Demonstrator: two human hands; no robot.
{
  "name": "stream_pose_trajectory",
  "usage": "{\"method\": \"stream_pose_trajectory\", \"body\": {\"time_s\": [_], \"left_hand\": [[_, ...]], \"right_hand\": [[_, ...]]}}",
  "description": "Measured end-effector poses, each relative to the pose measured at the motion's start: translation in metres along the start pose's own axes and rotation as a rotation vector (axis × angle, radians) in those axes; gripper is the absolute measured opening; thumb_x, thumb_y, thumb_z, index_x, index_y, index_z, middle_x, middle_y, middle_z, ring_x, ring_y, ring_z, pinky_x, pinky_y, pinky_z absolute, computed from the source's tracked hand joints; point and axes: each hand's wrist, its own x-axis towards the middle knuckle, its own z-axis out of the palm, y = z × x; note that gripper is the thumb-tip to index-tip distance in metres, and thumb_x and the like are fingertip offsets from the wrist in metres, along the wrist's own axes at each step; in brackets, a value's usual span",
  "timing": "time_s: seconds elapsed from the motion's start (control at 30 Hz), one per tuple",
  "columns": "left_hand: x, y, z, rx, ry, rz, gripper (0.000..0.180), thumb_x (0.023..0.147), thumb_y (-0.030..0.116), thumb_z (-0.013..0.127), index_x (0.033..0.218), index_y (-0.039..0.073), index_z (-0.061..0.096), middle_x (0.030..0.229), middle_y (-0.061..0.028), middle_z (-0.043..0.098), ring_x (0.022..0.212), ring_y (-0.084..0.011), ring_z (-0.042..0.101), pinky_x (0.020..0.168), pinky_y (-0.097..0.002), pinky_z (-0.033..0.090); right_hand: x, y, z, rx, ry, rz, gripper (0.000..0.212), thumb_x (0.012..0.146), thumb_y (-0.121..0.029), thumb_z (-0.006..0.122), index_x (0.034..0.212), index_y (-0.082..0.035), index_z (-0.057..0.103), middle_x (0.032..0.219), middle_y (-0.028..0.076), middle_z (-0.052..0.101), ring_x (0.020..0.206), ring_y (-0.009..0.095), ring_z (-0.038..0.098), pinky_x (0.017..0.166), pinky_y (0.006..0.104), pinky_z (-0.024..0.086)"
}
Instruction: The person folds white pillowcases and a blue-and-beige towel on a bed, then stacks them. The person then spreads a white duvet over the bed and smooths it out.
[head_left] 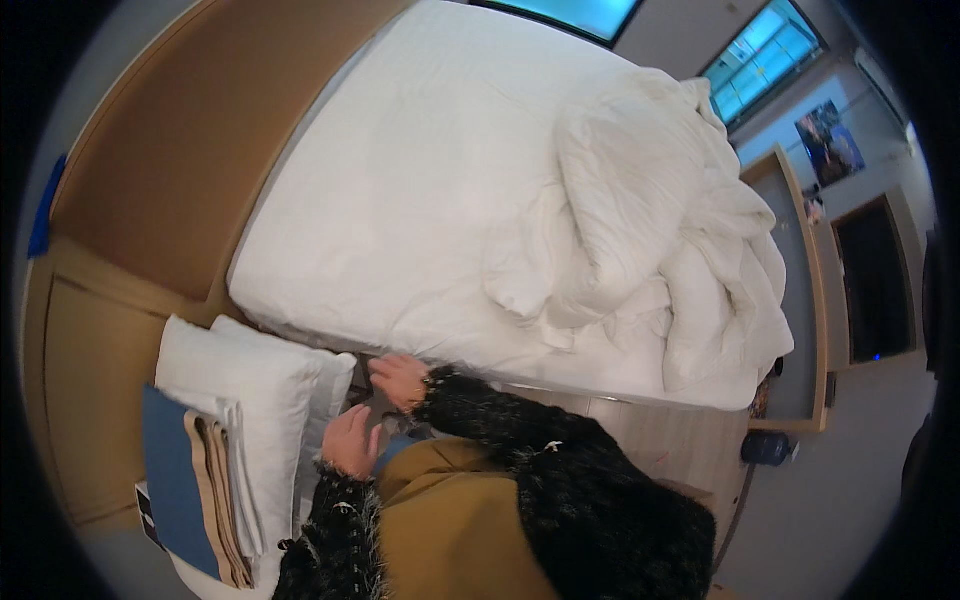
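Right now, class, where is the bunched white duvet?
In the head view, the duvet lies heaped on the right part of the bed, opposite the brown headboard, up and right of the person's right hand.

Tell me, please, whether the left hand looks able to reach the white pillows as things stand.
Probably yes: the left hand is close beside the white pillows, nothing visible stands between, and the blue cloth lies toward their farther side.
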Motion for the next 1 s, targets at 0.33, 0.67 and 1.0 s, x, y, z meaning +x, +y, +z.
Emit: {"method": "stream_pose_trajectory", "body": {"time_s": [0.33,0.67,1.0], "left_hand": [[0.142,0.105,0.162,-0.289,-0.502,0.203,0.039,0.078,0.022,0.064,0.109,0.002,0.053,0.106,-0.0158,0.058,0.090,-0.0328,0.058,0.079,-0.0399,0.047],[0.247,0.193,0.312,-0.456,-0.502,0.076,0.086,0.070,0.036,0.072,0.134,-0.001,0.028,0.128,-0.0251,0.041,0.118,-0.0379,0.041,0.098,-0.0414,0.034],[0.293,0.218,0.284,-0.655,-0.329,-0.163,0.035,0.083,0.024,0.059,0.110,0.002,0.055,0.091,-0.0168,0.065,0.087,-0.0301,0.062,0.078,-0.0366,0.047]], "right_hand": [[-0.245,0.163,-0.124,-0.130,0.547,0.865,0.061,0.073,-0.019,0.061,0.125,0.003,0.040,0.131,0.028,0.036,0.117,0.042,0.037,0.097,0.0491,0.032],[-0.283,0.269,-0.147,0.430,1.061,1.011,0.085,0.066,-0.024,0.073,0.132,0.004,0.026,0.123,0.026,0.042,0.112,0.036,0.044,0.094,0.0403,0.036],[-0.215,0.242,-0.197,1.108,1.106,0.901,0.020,0.081,0.000,0.048,0.102,0.002,0.050,0.076,0.007,0.061,0.050,0.006,0.050,0.045,0.0198,0.041]]}}
